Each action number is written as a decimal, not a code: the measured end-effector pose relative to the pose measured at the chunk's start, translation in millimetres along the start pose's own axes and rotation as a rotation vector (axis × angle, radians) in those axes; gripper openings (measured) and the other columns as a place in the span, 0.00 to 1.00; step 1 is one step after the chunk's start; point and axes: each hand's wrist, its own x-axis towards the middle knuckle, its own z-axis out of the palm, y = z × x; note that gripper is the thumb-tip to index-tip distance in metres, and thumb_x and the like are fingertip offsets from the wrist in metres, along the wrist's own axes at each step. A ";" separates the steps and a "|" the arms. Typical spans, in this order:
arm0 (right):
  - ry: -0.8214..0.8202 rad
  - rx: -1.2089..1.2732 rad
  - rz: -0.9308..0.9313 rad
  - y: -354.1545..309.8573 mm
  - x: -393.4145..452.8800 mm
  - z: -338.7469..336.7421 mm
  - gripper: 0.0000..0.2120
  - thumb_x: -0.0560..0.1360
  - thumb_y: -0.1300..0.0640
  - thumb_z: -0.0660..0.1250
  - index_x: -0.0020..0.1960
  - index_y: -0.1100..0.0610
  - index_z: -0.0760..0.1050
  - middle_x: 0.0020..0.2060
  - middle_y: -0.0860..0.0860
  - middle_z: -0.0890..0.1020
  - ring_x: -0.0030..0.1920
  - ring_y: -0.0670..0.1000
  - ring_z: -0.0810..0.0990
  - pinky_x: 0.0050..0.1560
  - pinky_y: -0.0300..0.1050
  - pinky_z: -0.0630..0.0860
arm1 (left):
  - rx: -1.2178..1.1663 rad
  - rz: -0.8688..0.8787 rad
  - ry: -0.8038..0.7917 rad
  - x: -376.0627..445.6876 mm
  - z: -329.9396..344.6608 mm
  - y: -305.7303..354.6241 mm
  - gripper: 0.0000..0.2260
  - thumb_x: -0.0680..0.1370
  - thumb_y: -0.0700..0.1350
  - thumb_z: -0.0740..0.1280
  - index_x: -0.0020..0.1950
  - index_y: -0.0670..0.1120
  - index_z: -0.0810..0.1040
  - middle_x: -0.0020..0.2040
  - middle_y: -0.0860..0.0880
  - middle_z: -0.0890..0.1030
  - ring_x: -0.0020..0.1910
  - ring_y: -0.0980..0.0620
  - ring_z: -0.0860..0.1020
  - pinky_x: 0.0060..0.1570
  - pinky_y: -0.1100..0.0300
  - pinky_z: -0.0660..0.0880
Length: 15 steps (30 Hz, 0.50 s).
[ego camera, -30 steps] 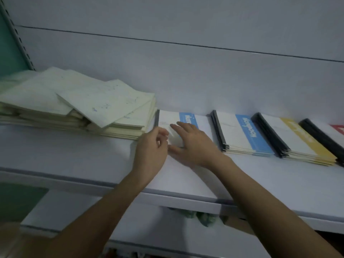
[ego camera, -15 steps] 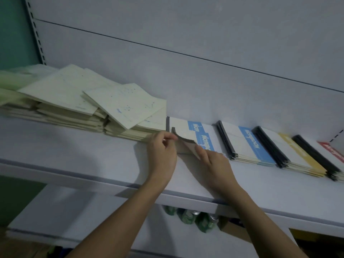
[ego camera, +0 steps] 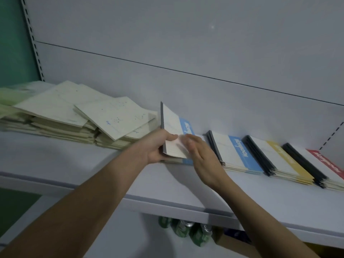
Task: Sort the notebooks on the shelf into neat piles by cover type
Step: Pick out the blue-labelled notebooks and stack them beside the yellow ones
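I see the white shelf [ego camera: 74, 164] running across the frame, its right end cut off by the picture edge. On its left sits a loose heap of cream notebooks [ego camera: 78, 121]; the far-left part of it is blurred and greenish, and I cannot make out what lies there. To the right lie three tidy piles: the blue-band pile [ego camera: 240, 153], the yellow-band pile [ego camera: 283, 162] and the red-band pile [ego camera: 325, 164], the last cropped at the right edge. Lettering on the bands is too soft for me to read.

Between the heap and the blue-band pile, my left hand [ego camera: 158, 148] grips a white notebook with a blue band [ego camera: 175, 131], thumb on the cover and fingers behind the dark spine, tilting it up nearly on edge. More of the same kind lie flat beneath it, mostly hidden by both hands. My right hand [ego camera: 201, 157] is motion-blurred, fingers straight and relaxed, lying against the lower cover; I cannot tell how firmly it touches.

Under the shelf, green bottles [ego camera: 184, 229] show only partly.

Half a second ago the notebook's corner was barely peeled up; now the whole book stands lifted, and my view has shifted left.
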 end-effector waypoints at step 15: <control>-0.442 -0.652 -0.016 43.6 39.2 43.9 0.38 0.73 0.25 0.46 0.70 0.51 0.63 0.67 0.48 0.68 0.71 0.55 0.61 0.68 0.58 0.61 | 0.269 0.312 0.249 -2.8 -69.2 55.0 0.26 0.77 0.26 0.61 0.68 0.50 0.69 0.57 0.46 0.81 0.52 0.45 0.81 0.45 0.52 0.80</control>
